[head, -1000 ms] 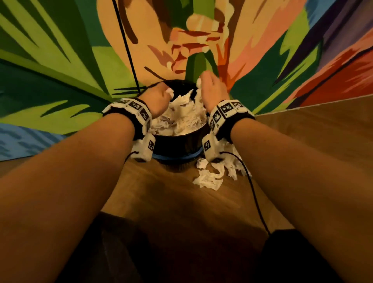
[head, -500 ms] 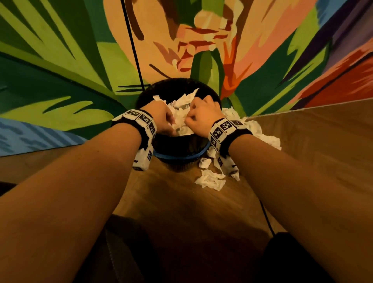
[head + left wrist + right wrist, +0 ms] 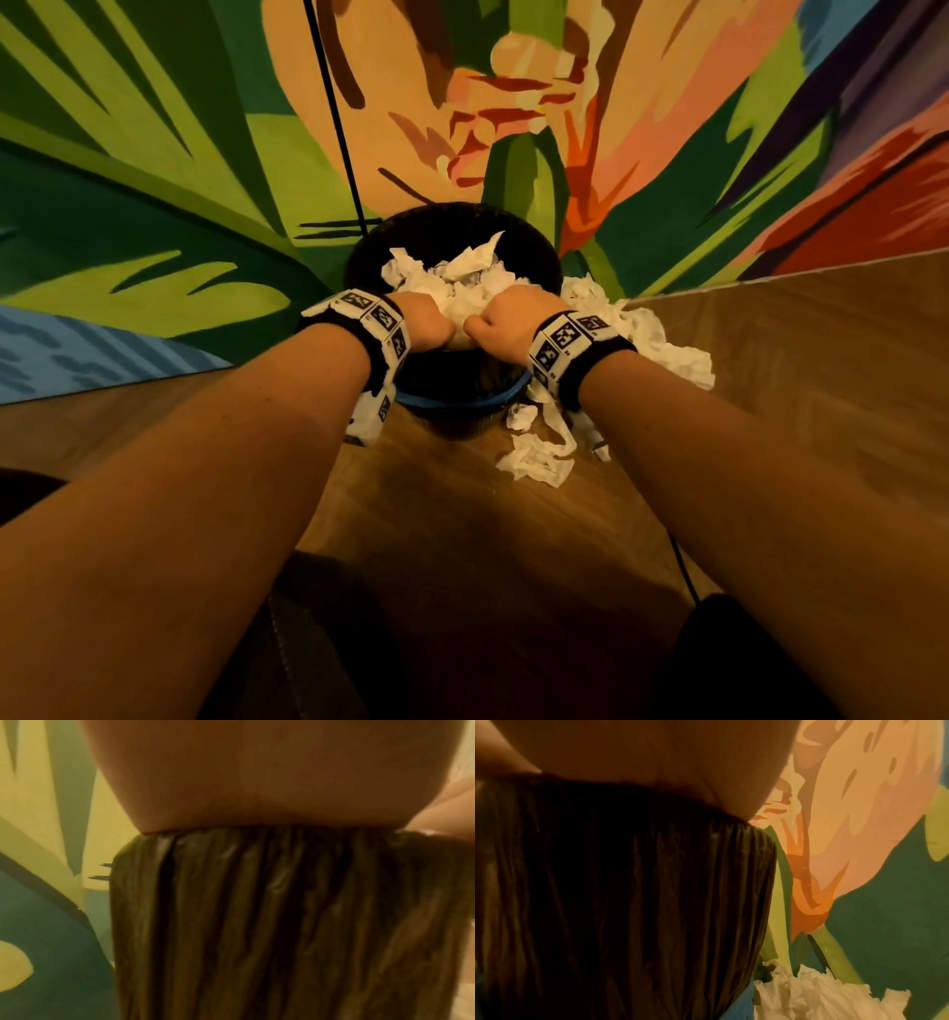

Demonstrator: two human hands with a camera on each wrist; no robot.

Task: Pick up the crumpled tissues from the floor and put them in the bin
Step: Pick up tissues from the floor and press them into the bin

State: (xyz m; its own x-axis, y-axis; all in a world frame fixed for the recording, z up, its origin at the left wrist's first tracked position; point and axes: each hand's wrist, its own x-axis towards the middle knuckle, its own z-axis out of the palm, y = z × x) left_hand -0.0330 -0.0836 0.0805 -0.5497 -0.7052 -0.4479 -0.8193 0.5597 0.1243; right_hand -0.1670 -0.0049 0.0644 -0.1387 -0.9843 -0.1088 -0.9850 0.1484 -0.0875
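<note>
Tissues, crumpled, white, two lots. Lot one: a heap (image 3: pixel 464 288) mounded inside the bin (image 3: pixel 452 411), rising above its rim. Lot two: loose pieces on the wooden floor (image 3: pixel 770 370), some at the bin's right side against the wall (image 3: pixel 662 344), some in front of its base (image 3: pixel 534 460).

Bin: round, black, lined with a pleated black bag, a blue band low on its wall. It stands on the floor against the painted mural (image 3: pixel 154 154).

My left hand (image 3: pixel 423 321): at the bin's near rim, fingers curled down into the heap. From the head view I cannot tell whether this grip has closed on tissue. The left wrist view gives only palm and bag.

My right hand (image 3: pixel 506 324): beside the left, almost touching it, knuckles up, fingers curled into the same heap; clamped on paper or merely pressing it, I cannot tell.

Both wrists carry black-and-white marker bands (image 3: pixel 570 342). A thin black cable (image 3: pixel 334 113) runs down the mural behind the bin.
</note>
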